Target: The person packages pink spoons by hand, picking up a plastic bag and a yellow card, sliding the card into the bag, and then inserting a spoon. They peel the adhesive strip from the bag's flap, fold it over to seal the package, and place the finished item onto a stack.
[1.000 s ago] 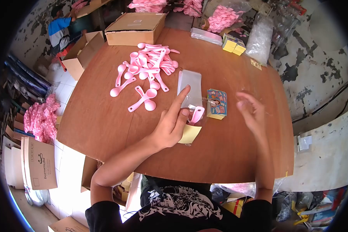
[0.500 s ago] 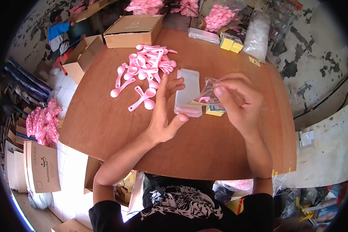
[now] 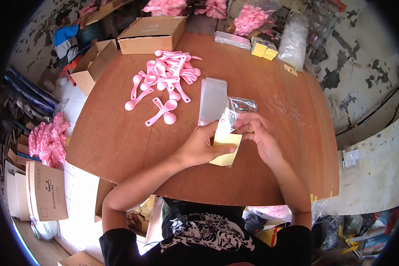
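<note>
Over the worktop (image 3: 119,142) my left hand (image 3: 201,148) and right hand (image 3: 261,139) pinch a bagged yellow card (image 3: 226,148), probably light and slippery, best held by its edges.

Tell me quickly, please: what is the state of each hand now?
Left hand: closed on the yellow card, thumb on top.
Right hand: fingers curled at the clear bag; grip cannot be told.

The only lettering is a dark word running sideways beside a small logo on the flat cardboard carton (image 3: 46,190) standing at the left, too small to read surely, while the white label on the closed box (image 3: 153,29) is illegible.
</note>
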Motion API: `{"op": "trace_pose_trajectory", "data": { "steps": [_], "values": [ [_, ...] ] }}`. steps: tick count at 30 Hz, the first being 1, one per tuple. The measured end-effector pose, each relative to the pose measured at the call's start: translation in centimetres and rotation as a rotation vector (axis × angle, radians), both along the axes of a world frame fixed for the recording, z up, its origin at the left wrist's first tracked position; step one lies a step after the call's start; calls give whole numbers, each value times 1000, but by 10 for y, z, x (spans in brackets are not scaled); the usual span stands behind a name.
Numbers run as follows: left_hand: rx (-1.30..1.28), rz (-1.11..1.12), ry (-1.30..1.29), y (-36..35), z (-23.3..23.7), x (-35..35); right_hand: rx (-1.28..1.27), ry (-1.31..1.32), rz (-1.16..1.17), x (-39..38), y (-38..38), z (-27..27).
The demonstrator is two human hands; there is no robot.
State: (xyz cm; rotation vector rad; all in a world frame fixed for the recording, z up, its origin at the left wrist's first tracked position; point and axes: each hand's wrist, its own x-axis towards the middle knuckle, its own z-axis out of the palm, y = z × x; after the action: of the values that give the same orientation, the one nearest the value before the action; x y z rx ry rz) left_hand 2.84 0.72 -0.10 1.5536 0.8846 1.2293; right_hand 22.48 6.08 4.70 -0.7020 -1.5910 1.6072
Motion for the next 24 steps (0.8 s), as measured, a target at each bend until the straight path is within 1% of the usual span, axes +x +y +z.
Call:
{"op": "trace_pose_trajectory", "data": {
  "steps": [1,2,3,5,6,8,10,12,15,16,18,19,21,22,24],
  "values": [
    [-14,12,-12,1,-2,0,-4,41,40,3,-2,-8],
    [-31,21,-22,2,-5,1,-21,40,-32,3,-5,-15],
    [-35,19,-21,2,-4,2,-26,41,-34,2,-4,-21],
    [-150,-80,-38,0,-1,0,48,-38,-88,3,-5,-33],
    [-159,-89,-33,0,-3,0,35,-54,-80,4,-5,-33],
    [-179,-77,-152,2,-6,-1,2,-43,-72,5,-5,-35],
    [-169,-40,-150,4,-6,-2,-26,-35,-56,7,-4,-37],
    [-180,42,-128,6,-9,-3,14,-45,-83,8,-3,-40],
    [-159,83,-143,7,-12,-2,76,-8,-126,8,-3,-48],
    [-169,80,-141,6,-11,-2,66,-7,-130,8,-4,-50],
    [-228,50,-226,6,-8,-3,93,29,-128,8,-1,-51],
    [-232,49,-225,6,-9,-3,89,29,-130,9,0,-53],
    [-195,40,-248,8,-13,-4,163,56,-102,10,3,-57],
    [-198,40,-248,8,-13,-5,161,56,-102,11,3,-57],
    [-181,49,-162,7,-12,-8,212,16,-115,12,2,-54]
  ]
}}
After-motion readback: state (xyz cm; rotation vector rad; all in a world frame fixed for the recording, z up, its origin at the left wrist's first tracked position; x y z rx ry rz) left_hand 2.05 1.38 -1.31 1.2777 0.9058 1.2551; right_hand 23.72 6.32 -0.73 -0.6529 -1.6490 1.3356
